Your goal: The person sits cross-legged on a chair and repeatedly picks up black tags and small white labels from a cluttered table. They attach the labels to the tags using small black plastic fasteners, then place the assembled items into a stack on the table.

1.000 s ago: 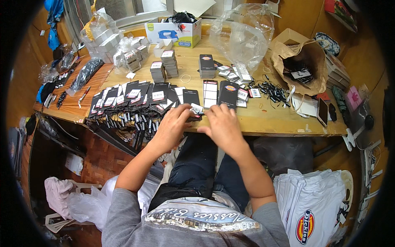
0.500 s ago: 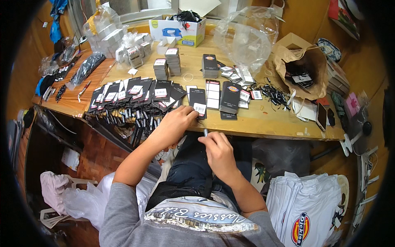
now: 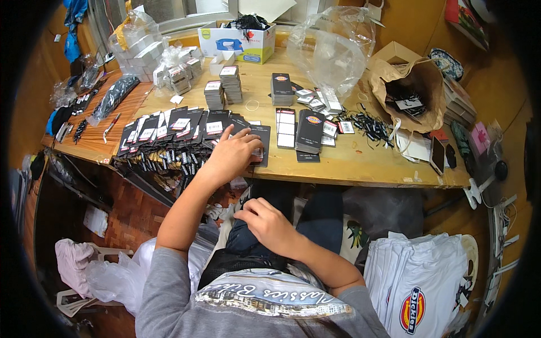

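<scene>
The left hand [image 3: 234, 153], palm down with its fingers spread, covers the lower left of a black tag [image 3: 265, 135] lying near the front edge of the table [image 3: 360, 169]; its fingertips reach the right end of the heap of tags [image 3: 180, 127], and whether they touch or lift anything is hidden. The right hand [image 3: 270, 226] is curled above the dark trousers [image 3: 320, 217]; I cannot tell whether thumb and finger pinch something. Half a second ago it was just off the table edge with a small pale piece at its fingertips; it is now lower and nearer the body. The left hand has shifted up and left over the tags. The neat tag stack [image 3: 309, 132] has stayed put.
</scene>
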The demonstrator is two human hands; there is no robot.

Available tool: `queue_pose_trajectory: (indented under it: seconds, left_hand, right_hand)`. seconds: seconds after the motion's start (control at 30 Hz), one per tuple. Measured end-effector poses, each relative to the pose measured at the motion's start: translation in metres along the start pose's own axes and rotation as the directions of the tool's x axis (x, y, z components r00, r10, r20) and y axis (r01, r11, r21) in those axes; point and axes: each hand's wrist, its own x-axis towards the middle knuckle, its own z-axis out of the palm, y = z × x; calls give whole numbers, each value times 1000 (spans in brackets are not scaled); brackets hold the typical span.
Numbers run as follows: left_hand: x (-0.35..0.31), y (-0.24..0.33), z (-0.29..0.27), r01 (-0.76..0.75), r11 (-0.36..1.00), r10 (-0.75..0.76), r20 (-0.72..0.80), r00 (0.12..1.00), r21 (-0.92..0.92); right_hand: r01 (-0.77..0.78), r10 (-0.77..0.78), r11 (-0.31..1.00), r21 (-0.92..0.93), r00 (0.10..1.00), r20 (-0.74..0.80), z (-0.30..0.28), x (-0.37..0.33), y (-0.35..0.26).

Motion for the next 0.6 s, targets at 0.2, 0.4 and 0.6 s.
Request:
queue_pose_trajectory:
  seconds: [0.2, 0.4, 0.6]
  left_hand:
    - [23, -10, -8, 37, 997, -35, 44, 998, -61]
    - [110, -18, 11, 75, 992, -51, 213, 976, -106]
    - [135, -33, 37, 154, 984, -113, 357, 927, -90]
  right_hand:
    - [-240, 201, 938, -251, 965, -169, -104, 43, 61]
    - [-524, 629, 648, -552, 777, 1, -155, 83, 154]
    - [-531, 635, 696, -484, 769, 70, -144, 99, 163]
